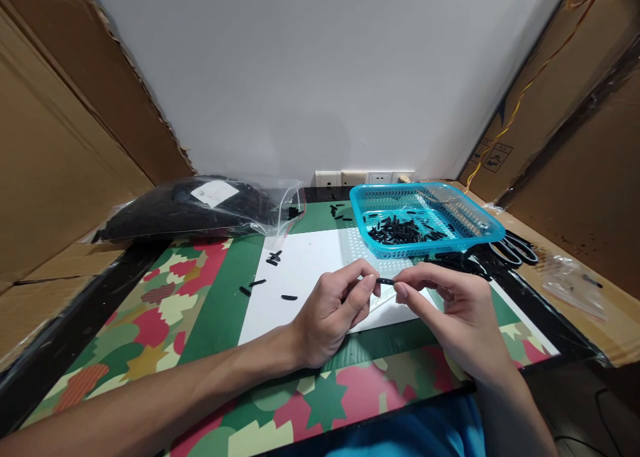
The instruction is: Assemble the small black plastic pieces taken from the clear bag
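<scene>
The basket [453, 227] was glossy turquoise plastic with perforated walls. Left of the basket lay a clear, shiny plastic bag [200, 207] of matt black pieces, and a smooth white sheet [310, 277] looked like paper. Beneath the basket the surface [150, 324] had a smooth printed mat. Rough brown cardboard [60, 144] stood behind the bag.

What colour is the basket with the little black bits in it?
The plastic mesh basket is bright turquoise blue, seen in the head view.

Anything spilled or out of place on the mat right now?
Yes: a few loose black pieces lie scattered on the white sheet, outside the blue basket. More lie by the open plastic bag.
</scene>
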`<action>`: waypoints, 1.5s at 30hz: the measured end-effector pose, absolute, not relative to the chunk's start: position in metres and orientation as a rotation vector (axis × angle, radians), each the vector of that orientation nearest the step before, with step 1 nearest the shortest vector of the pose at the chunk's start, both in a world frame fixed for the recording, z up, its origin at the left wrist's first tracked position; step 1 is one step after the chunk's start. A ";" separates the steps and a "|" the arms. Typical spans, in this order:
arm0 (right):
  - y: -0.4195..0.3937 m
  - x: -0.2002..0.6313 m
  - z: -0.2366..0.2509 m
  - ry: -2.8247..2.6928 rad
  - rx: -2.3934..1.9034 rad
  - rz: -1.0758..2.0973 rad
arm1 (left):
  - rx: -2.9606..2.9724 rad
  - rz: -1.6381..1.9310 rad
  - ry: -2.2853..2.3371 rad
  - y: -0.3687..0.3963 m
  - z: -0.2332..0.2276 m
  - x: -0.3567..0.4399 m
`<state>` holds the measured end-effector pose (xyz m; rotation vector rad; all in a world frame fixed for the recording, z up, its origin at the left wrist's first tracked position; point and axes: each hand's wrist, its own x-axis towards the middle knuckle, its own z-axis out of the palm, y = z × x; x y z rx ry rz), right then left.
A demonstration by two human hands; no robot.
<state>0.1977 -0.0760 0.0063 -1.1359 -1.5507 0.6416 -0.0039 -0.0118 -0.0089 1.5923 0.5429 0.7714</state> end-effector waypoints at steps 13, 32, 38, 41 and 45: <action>-0.048 0.230 0.037 -1.509 -1.517 -0.164 | 1.270 0.714 0.587 0.007 -0.006 0.000; -0.056 0.145 0.012 -2.089 -1.198 0.439 | 1.146 0.754 0.615 0.003 -0.009 0.001; -0.060 0.162 0.012 -1.763 -1.187 0.592 | 1.272 0.670 0.609 0.007 -0.011 0.002; -0.064 0.175 0.011 -1.457 -1.154 0.629 | 1.313 0.663 0.638 0.008 -0.012 0.002; -0.068 0.184 0.005 -1.215 -1.095 0.742 | 1.399 0.696 0.588 0.005 -0.011 0.000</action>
